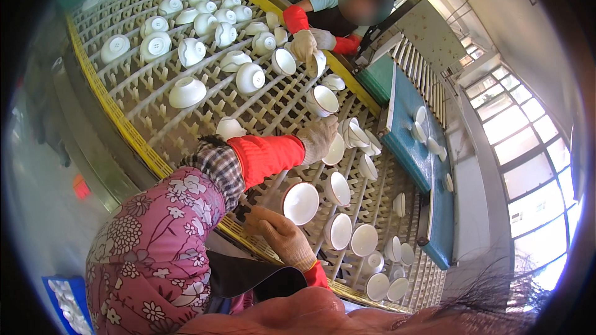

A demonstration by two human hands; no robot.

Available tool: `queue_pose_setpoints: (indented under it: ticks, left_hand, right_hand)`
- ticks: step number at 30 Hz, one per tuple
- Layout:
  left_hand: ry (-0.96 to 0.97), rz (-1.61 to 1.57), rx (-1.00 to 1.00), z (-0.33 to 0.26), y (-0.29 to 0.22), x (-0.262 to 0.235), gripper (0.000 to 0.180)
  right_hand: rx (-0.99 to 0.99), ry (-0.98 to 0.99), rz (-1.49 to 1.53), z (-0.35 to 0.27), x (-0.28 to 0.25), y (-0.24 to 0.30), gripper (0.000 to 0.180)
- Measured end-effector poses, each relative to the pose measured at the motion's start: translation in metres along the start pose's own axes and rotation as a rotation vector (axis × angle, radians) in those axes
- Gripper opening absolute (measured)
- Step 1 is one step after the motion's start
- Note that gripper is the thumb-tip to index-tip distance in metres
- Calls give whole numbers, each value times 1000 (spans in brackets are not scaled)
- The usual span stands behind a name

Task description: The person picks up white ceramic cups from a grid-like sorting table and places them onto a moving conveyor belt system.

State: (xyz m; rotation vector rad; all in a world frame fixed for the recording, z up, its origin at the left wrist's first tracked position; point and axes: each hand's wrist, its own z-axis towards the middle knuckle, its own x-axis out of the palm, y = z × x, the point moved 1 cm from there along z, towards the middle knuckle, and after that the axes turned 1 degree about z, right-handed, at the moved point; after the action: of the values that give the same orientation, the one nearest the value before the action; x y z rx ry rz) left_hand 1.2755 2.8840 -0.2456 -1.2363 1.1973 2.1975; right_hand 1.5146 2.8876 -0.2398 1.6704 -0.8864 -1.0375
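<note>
Across the conveyor (158, 142) my left arm reaches, in a floral sleeve and red cuff. My gloved left hand (319, 139) is closed against a white bowl (335, 150), its fingertips partly hidden. Closer to me, my gloved right hand (282, 236) has its fingers curled beside a larger white bowl with a brown rim (301, 203); whether it holds anything is hidden. A few bowls nest together in a stack (356, 133) right of my left hand. Nearer right, several bowls lie open side up, among them one bowl (340, 231).
Opposite, a co-worker's gloved hand (303, 46) holds a tilted bowl (316, 64). Upside-down bowls (155, 45) cover the belt's far left. A yellow edge (118, 121) borders the conveyor. On the right runs a blue-green belt (403, 124) with several bowls. A blue crate (62, 304) stands lower left.
</note>
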Motion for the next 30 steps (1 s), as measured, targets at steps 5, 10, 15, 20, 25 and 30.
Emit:
queue_pose_setpoints:
  ticks: [5, 10, 15, 20, 25, 30]
  left_hand:
    - [48, -606, 26, -32, 28, 10, 37]
    - [270, -1219, -69, -92, 108, -27, 37]
    - [-281, -815, -93, -181, 187, -45, 29]
    - [-305, -789, -831, -284, 253, -21, 34]
    - [-344, -504, -1179, -301, 245, -6, 42]
    - [-213, -696, -462, -189, 137, -78, 35]
  right_hand:
    - [40, 1, 16, -6, -4, 1, 35]
    - [78, -41, 62, -14, -13, 10, 35]
    - [77, -41, 137, -17, -25, -6, 36]
    - [68, -27, 172, -19, -27, -15, 37]
    - [60, -41, 92, -27, -31, -5, 37]
    - [49, -112, 58, -39, -41, -11, 35]
